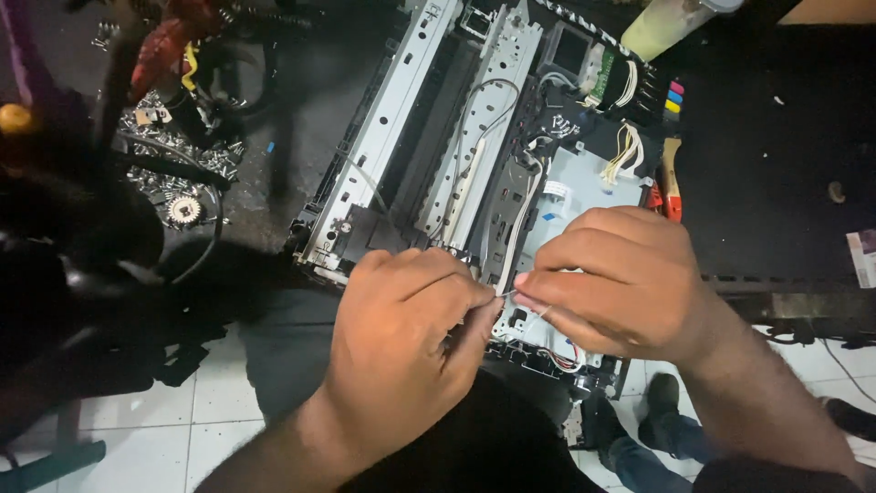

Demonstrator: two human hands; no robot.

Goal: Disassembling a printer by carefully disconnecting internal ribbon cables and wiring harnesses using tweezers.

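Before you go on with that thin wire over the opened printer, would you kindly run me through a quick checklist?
1. Both hands on the thin wire: ok; left hand and right hand pinch it between fingertips.
2. Wire's far end traced: cannot tell; hidden by the hands.
3. Opened printer steady: ok; sits flat.
4. Loose screws away from the chassis: ok; piled at left.
5. Lighting: not ok; surroundings dim.

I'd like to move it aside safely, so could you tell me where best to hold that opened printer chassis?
Probably by the long metal side rail of the chassis, coming from the left: it is straight, bare and rigid, while the right side carries loose wires and a circuit board.
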